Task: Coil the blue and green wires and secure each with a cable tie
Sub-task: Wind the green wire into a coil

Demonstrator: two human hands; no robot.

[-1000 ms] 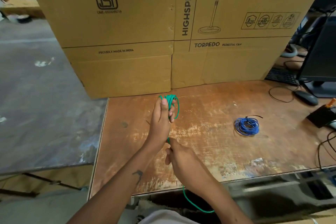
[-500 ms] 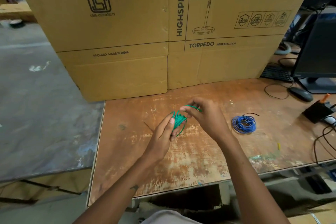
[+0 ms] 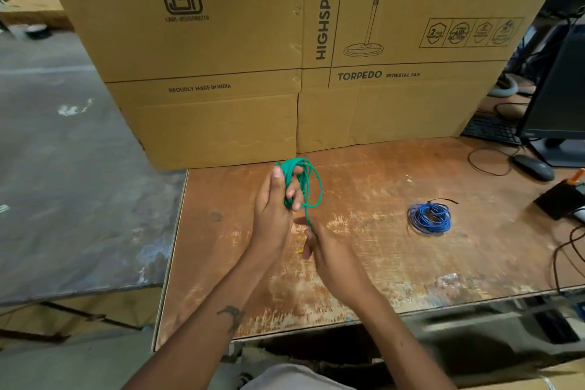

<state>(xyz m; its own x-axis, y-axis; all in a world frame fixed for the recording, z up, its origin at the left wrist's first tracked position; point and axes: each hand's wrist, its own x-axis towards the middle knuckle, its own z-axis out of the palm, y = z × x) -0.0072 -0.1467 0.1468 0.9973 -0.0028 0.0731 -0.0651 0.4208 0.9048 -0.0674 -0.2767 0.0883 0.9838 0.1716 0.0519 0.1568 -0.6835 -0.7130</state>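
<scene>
Nearest the camera, two bare forearms reach forward over the front edge of the worn wooden tabletop [image 3: 395, 263]. The right hand [image 3: 329, 252] hovers low over the tabletop, its grip narrow, pinching the free strand of the green wire [image 3: 300, 182] between fingertips. Just beyond it, the left hand [image 3: 275, 199] stands upright, fingers extended, its grip holding the wound loops of the green wire, which wrap over the fingers while one wider loop bulges out to the right. Farther right, well apart from both hands, the blue wire [image 3: 430, 218] lies coiled flat on the tabletop, with a black cable tie [image 3: 441, 200] projecting from its far side. At the rear, large cardboard boxes [image 3: 253, 57] printed with a pedestal fan stand along the tabletop's far edge; a computer mouse [image 3: 533, 167] rests at far right.
</scene>
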